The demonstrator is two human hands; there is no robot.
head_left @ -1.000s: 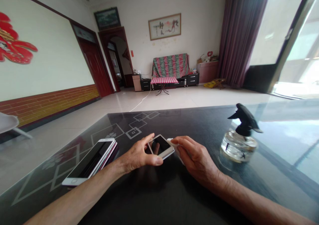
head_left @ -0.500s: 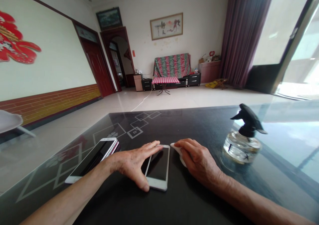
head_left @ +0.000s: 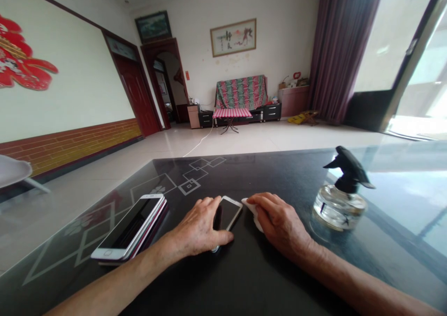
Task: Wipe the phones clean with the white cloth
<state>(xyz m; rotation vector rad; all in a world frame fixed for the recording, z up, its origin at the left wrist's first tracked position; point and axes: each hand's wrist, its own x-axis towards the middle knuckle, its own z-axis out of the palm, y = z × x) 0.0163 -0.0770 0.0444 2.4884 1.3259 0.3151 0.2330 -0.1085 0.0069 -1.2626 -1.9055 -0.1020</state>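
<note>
My left hand is closed round a white-framed smartphone, its thumb across the near end and its fingers along the far left side. The phone's dark screen faces up and lies tilted to the right; part of it is hidden under the hand. Just right of it, apart from the phone, my right hand pinches a folded white cloth low over the table. Left of my left hand rests a stack of smartphones, a white one with a black screen on top.
A clear spray bottle with a black trigger head stands to the right of my right hand. The glossy black table carries a pale diamond pattern at its left. Beyond are a small striped table and a white chair.
The phone was lifted and tilted, then lay upright on the table under my spread left hand; now it is turned clockwise and gripped. My right hand stays beside it with the cloth.
</note>
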